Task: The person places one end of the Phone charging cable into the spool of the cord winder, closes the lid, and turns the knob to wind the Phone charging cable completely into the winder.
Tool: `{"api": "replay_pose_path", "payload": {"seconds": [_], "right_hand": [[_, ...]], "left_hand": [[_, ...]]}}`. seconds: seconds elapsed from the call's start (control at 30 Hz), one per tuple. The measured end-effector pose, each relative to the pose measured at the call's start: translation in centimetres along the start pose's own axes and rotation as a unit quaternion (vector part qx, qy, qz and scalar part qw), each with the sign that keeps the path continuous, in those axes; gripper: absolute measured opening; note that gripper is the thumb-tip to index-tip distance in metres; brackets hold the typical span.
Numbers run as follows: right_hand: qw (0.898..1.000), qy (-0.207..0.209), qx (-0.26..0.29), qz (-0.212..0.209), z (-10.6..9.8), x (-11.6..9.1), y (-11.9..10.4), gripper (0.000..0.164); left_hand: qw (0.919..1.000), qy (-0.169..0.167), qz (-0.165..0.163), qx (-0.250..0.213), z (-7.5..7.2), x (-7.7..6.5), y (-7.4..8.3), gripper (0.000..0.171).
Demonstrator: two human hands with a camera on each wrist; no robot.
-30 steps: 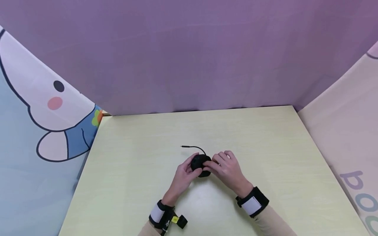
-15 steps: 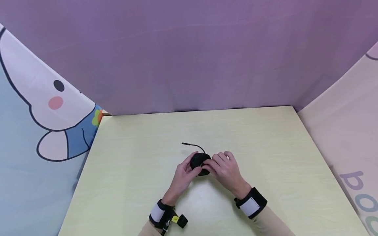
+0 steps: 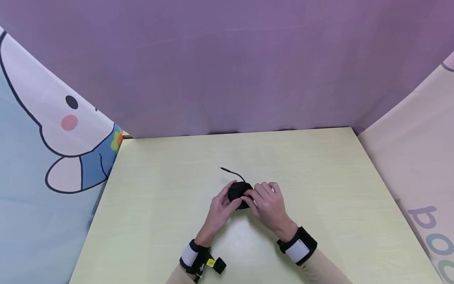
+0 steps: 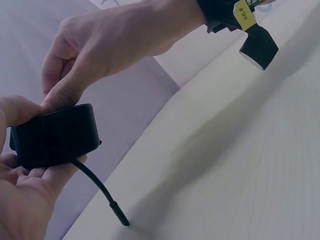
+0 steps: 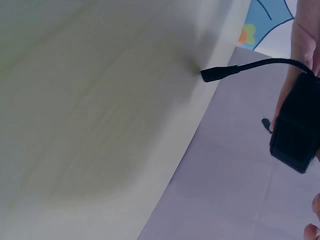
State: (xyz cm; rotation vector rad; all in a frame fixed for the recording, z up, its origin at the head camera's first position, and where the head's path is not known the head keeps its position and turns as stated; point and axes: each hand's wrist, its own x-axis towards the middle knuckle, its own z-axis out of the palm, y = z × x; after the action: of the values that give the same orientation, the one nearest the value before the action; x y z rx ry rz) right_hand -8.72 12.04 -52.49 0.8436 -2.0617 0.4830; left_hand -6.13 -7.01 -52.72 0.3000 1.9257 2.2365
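Note:
A small black rounded device [image 3: 235,190] with a short black cable [image 3: 236,174] is held above the middle of the table. My left hand [image 3: 218,213] grips its left side, thumb on the near side and fingers on the far side. From the right, my right hand [image 3: 270,206] pinches at the device with thumb and forefinger, close to the left thumb. In the left wrist view, the device [image 4: 65,135] shows a thick boxy side, and its cable ends in a slim plug [image 4: 119,214]. What exactly the right fingertips pinch is hidden.
The pale wooden table [image 3: 170,169] spreads out around both hands. A purple cloth [image 3: 227,71] rises behind its far edge. Printed cloth panels stand at the left [image 3: 32,157] and right [image 3: 408,157]. A black strap with a small block [image 3: 219,266] sits on the left wrist.
The device has tilted and shifted slightly away from me, and its cable's plug end has swung up and a little right. My right wrist has moved slightly left. Both hands keep their hold.

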Motion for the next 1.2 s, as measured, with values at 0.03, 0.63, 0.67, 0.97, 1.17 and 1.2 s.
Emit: {"api": "replay_pose_path", "payload": {"seconds": [0.03,0.63,0.67,0.97,1.17,1.2], "right_hand": [[1.000,-0.004,0.000,0.005,0.0,0.0,-0.1,0.033],[0.999,-0.013,-0.010,0.044,-0.2,0.4,-1.0,0.038],[0.999,-0.010,-0.010,0.046,-0.1,0.4,-1.0,0.038],[0.996,-0.027,0.005,0.087,-0.2,0.6,-1.6,0.042],[0.992,-0.025,0.031,0.116,-0.2,0.9,-2.0,0.028],[0.992,-0.024,0.035,0.120,-0.2,0.9,-2.1,0.025]], "left_hand": [[1.0000,0.002,0.001,0.000,0.0,0.0,0.0,0.059],[0.9998,0.004,0.021,-0.003,0.2,0.1,-0.1,0.063],[0.9998,0.006,0.020,-0.002,0.2,0.1,-0.1,0.063],[0.9995,0.017,0.025,0.002,0.4,0.2,-0.3,0.063],[0.9994,0.017,0.031,-0.007,0.6,0.3,-0.4,0.063],[0.9993,0.016,0.031,-0.009,0.6,0.3,-0.5,0.063]]}}
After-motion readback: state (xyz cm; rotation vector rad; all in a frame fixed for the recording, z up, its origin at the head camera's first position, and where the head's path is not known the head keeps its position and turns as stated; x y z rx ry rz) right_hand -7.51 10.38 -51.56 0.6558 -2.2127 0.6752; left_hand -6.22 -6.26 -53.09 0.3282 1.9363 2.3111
